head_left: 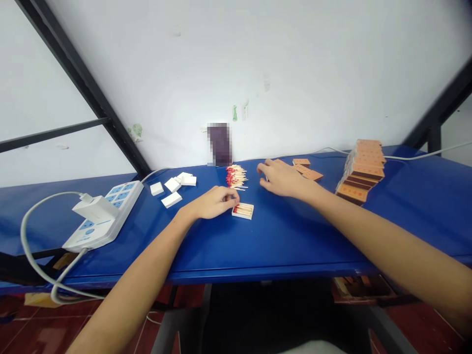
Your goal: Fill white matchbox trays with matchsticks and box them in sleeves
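Note:
A small white matchbox tray filled with matches lies near the middle of the blue table. My left hand is at its left end, fingers curled and closed with the tips on the tray's upper left corner. A heap of red-tipped matches lies just behind the tray. To the right of that heap hovers or rests my right hand, fingers apart and nothing visible in them. Orange matchbox sleeves lie behind it, partly hidden by the hand.
Several white trays are scattered on the left. Beyond them sits a power strip with a white charger and looping cable. Stacked orange matchboxes stand at the right. A blurred dark object is against the white wall.

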The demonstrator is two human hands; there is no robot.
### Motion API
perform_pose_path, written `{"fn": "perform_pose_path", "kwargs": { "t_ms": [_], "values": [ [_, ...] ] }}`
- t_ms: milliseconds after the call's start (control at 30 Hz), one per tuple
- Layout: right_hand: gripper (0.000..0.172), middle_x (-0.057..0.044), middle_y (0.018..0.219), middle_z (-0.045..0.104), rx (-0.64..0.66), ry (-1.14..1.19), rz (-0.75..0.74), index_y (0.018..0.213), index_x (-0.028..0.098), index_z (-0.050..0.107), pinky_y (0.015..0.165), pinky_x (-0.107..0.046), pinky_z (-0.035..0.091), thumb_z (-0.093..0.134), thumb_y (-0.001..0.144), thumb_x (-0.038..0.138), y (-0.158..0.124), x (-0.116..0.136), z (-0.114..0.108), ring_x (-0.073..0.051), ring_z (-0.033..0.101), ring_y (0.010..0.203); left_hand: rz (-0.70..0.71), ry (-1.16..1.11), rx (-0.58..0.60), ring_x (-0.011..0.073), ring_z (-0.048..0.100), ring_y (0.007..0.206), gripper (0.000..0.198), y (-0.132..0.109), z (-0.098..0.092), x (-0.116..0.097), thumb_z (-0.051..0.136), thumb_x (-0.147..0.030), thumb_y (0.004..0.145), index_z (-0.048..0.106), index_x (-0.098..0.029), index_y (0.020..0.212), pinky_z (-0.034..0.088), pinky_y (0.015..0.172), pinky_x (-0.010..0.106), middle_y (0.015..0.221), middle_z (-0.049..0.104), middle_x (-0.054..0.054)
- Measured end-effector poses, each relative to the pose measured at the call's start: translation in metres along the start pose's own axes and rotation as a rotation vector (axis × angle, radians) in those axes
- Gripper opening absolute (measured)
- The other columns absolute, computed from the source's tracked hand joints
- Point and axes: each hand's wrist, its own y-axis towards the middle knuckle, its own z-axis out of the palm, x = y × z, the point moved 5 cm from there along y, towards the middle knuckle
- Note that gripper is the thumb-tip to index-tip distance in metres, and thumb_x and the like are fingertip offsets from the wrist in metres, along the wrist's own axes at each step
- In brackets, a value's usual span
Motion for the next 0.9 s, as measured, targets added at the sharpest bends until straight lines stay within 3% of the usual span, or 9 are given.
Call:
{"fn": "perform_pose_path", "kwargs": {
  "t_ms": [200,333,500,733,900],
  "values": [
    [0.03,-0.02,0.116,0.058,0.153,-0.062,0.066,0.115,0.015,0.056,0.075,-0.037,0.041,0.046,0.09,0.028,-0.002,-0.008,0.007,-0.032,0.056,0.101,-0.031,0.008,0.011,0.012,0.05,0.058,0.028,0.0,0.003,0.002,0.053,-0.041,0.092,0.065,-0.017,0.087,0.036,0.055,0.024,0.068,0.06,0.0],
    [0.026,-0.016,0.11,0.06,0.156,-0.023,-0.079,0.108,0.016,0.058,0.072,-0.035,0.039,0.047,0.086,0.022,-0.001,0.002,0.01,-0.029,0.057,0.093,-0.015,0.021,0.005,0.0113,0.049,0.057,0.024,0.0,0.003,0.002,0.057,-0.04,0.089,0.065,-0.017,0.088,0.037,0.055,0.023,0.065,0.057,-0.001],
    [0.024,-0.012,0.101,0.059,0.152,0.053,-0.294,0.104,0.018,0.059,0.074,-0.034,0.037,0.053,0.082,0.024,-0.004,0.018,0.012,-0.026,0.055,0.09,-0.007,0.003,-0.006,0.0117,0.052,0.061,0.028,0.0,0.001,0.001,0.049,-0.038,0.094,0.064,-0.017,0.085,0.038,0.059,0.023,0.068,0.06,0.0],
    [0.031,-0.012,0.105,0.06,0.173,0.104,-0.338,0.108,0.018,0.061,0.078,-0.036,0.038,0.056,0.08,0.028,-0.008,0.024,0.007,-0.027,0.055,0.093,-0.015,0.025,-0.02,0.0115,0.049,0.057,0.026,0.002,0.004,0.005,0.056,-0.041,0.09,0.064,-0.017,0.085,0.036,0.055,0.023,0.065,0.057,-0.001],
    [0.046,-0.009,0.113,0.062,0.279,0.244,-0.391,0.118,0.022,0.061,0.084,-0.037,0.042,0.064,0.072,0.027,-0.01,0.023,0.002,-0.028,0.056,0.101,-0.011,0.027,-0.026,0.0112,0.047,0.056,0.032,0.002,0.004,0.002,0.053,-0.047,0.091,0.064,-0.017,0.085,0.034,0.055,0.024,0.063,0.056,-0.002]
  ]
}}
